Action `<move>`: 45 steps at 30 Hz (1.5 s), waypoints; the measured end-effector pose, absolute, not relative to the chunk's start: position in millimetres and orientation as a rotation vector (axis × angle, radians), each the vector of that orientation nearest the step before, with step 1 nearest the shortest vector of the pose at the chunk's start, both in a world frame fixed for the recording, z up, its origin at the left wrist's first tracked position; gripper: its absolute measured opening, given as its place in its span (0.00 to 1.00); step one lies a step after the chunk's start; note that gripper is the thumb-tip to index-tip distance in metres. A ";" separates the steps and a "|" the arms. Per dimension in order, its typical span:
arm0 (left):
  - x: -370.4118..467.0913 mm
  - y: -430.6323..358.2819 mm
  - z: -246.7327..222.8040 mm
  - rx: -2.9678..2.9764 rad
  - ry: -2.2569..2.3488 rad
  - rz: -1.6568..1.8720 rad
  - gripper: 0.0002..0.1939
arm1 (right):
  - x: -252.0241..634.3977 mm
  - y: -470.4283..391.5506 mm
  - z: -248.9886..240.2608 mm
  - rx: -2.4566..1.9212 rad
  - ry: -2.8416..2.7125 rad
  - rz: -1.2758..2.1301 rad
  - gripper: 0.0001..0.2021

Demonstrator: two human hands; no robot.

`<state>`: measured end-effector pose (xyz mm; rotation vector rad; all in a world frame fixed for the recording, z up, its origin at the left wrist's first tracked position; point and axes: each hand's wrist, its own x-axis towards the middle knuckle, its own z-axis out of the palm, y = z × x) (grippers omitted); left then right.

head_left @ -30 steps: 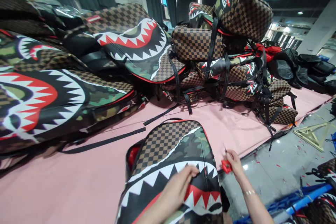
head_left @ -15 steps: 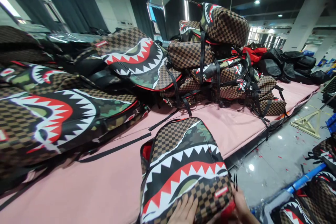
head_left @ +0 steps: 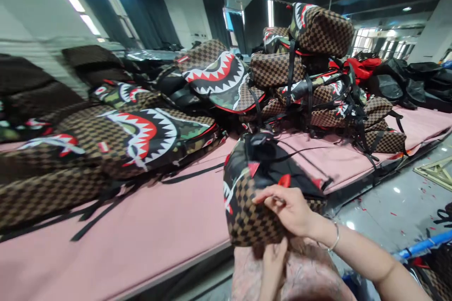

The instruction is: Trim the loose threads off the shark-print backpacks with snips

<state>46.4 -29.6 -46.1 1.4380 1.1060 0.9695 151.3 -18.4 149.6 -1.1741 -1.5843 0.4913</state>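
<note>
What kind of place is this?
Probably a bag workshop or factory: lots of matching shark-mouth backpacks are piled on a long pink-topped table, and little red scraps lie scattered on the floor.

The person's right forearm (head_left: 367,258) slants in from the near right, elbow bent, to the right hand (head_left: 294,209), whose fingers are bent and point left. The left hand (head_left: 274,255) sits lower and nearer, its forearm rising from the near edge, its fingertips partly hidden. The 2 hands are close together.
</note>
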 end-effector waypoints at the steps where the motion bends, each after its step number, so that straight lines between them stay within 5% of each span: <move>1: 39.6 -33.0 -54.4 1.413 1.059 0.879 0.19 | 142.2 -17.9 140.1 -1.209 -1.685 0.541 0.11; 6: -47.8 -27.9 -81.5 1.153 1.149 0.763 0.24 | 141.0 -35.1 58.9 -1.552 -1.753 0.664 0.10; 13: -117.5 13.1 -80.6 0.733 1.390 1.084 0.29 | 162.0 -57.7 -2.7 -1.804 -1.537 0.719 0.07; 20: -78.2 47.1 -54.8 0.836 1.043 0.794 0.23 | 146.2 -43.0 14.1 -1.732 -1.543 0.653 0.10; 25: -69.1 44.2 -27.3 0.985 0.944 0.931 0.15 | 133.6 -22.4 20.3 -1.617 -1.598 0.647 0.08; 45: -49.8 35.1 30.2 1.238 1.009 0.977 0.13 | 137.4 6.4 76.2 -1.636 -2.209 0.385 0.08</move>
